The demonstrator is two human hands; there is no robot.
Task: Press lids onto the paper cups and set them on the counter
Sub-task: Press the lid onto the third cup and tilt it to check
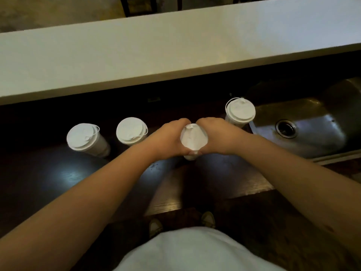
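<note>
1. Nearest, a white shirt [195, 251] is cut off by the bottom edge; two shoes [208, 219] show dimly beyond it on the floor.
2. Both forearms reach out over the dark counter [58, 177].
3. The left hand [170, 137] and right hand [216, 133] curl round one cup [192, 139] from either side, thumbs meeting at its near rim. Its lid [193, 136] shows between them; the cup wall is mostly hidden.
4. Left of the hands stand two lidded cups, the left cup [83, 136] and the middle cup [131, 131], close together.
5. Just beyond the right hand, a right cup [240, 111] stands beside the sink [304, 137], which is cut off at the right.
6. Farthest, a white ledge [156, 51] spans the view.
</note>
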